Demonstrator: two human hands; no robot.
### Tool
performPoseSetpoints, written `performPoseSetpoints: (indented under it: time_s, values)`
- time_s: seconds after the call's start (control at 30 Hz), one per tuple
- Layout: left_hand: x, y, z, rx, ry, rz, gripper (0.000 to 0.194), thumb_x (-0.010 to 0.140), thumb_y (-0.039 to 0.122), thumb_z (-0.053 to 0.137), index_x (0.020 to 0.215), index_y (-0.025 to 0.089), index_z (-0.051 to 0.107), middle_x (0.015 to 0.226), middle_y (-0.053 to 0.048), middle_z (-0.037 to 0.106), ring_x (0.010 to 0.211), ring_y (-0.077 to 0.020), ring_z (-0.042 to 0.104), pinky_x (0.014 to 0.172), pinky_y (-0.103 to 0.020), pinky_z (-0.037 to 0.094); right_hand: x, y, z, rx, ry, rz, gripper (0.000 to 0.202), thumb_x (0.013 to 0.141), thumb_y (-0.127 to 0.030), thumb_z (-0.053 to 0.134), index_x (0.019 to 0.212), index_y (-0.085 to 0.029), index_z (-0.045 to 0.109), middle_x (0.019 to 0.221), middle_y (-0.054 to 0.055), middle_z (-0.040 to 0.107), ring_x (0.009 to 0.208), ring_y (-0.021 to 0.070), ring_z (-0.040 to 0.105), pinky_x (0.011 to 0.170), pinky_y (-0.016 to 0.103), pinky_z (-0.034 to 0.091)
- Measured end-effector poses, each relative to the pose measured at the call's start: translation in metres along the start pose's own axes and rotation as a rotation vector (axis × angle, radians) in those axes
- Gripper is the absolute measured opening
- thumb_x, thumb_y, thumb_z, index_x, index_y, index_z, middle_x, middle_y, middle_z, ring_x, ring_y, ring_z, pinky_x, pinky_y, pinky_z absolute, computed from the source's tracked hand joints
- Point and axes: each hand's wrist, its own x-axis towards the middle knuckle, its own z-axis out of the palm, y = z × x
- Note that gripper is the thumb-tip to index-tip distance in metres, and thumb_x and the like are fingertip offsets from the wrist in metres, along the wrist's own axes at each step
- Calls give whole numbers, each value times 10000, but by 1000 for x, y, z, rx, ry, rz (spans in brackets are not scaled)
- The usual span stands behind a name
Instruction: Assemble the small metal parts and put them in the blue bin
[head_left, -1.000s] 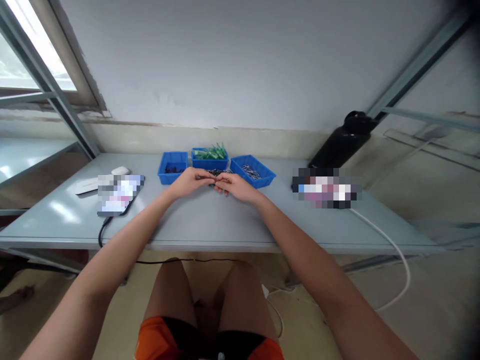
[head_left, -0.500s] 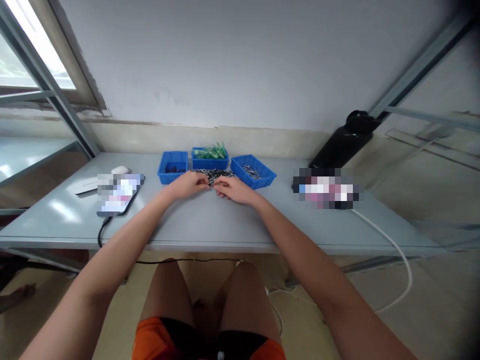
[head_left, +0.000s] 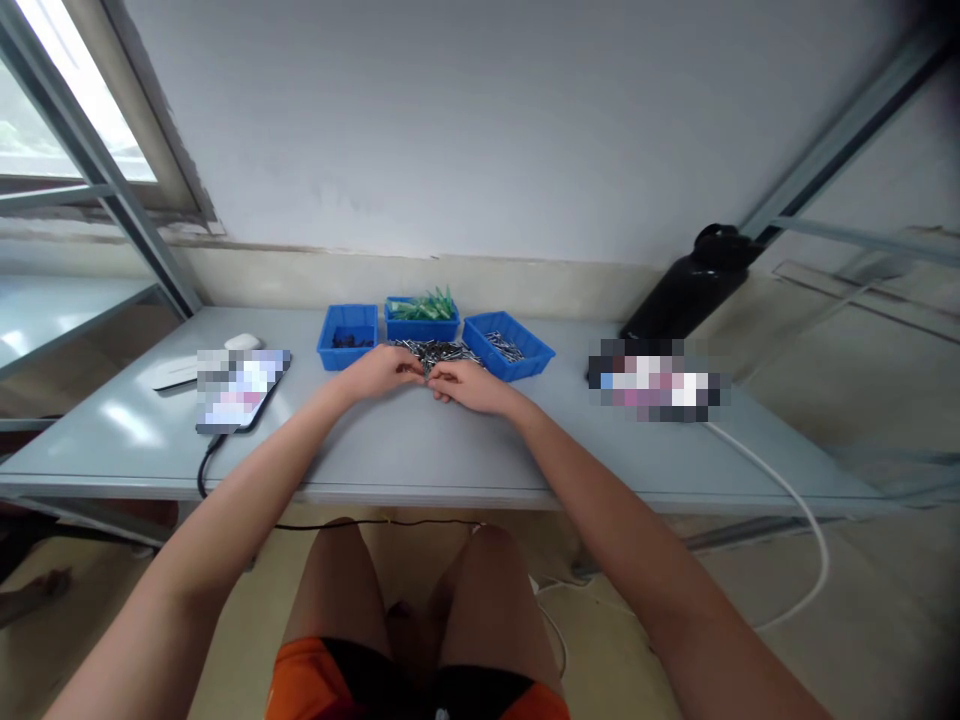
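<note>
The 2 hands meet over the table [head_left: 420,450], the left hand [head_left: 386,370] and the right hand [head_left: 466,384] with their fingertips turned inward and close together. The fingers of each are curled, thumb near forefinger, leaving only a narrow space; whether a small part is pinched between them, I cannot tell, as the fingertips hide it.

The heap of small metal pieces [head_left: 442,352] lies just beyond the fingertips, on the far side, spreading behind the fingers of both hands. Its near edge is partly covered by them, so I cannot tell whether they touch it.

Past the fingers, 3 blue trays stand around the heap. The left tray [head_left: 337,360] is beyond the left hand's knuckles and holds small dark pieces [head_left: 352,338]. The middle tray [head_left: 421,329] is straight ahead of the fingertips, behind the heap, with green pieces [head_left: 424,307] rising above its rim. The right tray [head_left: 534,364], set at an angle, is beyond and to the right of the right fingers, with slim silvery pieces [head_left: 506,346] inside.

Well apart to the left of the fingers lies a phone [head_left: 240,395]; well apart to their right, farther back, is a black bottle [head_left: 682,290].
</note>
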Motion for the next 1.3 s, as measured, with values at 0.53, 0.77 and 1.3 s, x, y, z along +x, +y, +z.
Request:
performPoseSetpoints:
  time_s: [0.53,0.77,1.3]
  values:
    - [3,5,5,-270,105,-3,229,856,315,559,900,147,709,872,-53,718,804,-155,629,747,-260,478,2,5,1,20,12,-86,252,889,-391,511,804,-179,617,720,10,636,644,119,571,641,254,423]
    - [0,2,5,-254,131,-49,233,886,358,525,885,149,627,824,-32,677,742,-143,605,703,-244,456,0,-3,-4,6,212,-89,316,875,-452,505,864,-172,650,694,10,624,641,131,550,632,261,402]
    - [0,-2,4,0,62,37,214,915,317,540,923,168,694,902,-44,723,793,-160,632,700,-243,421,-4,-9,-8,-122,194,-47,263,891,-375,473,810,-181,631,694,14,639,639,131,550,629,254,383]
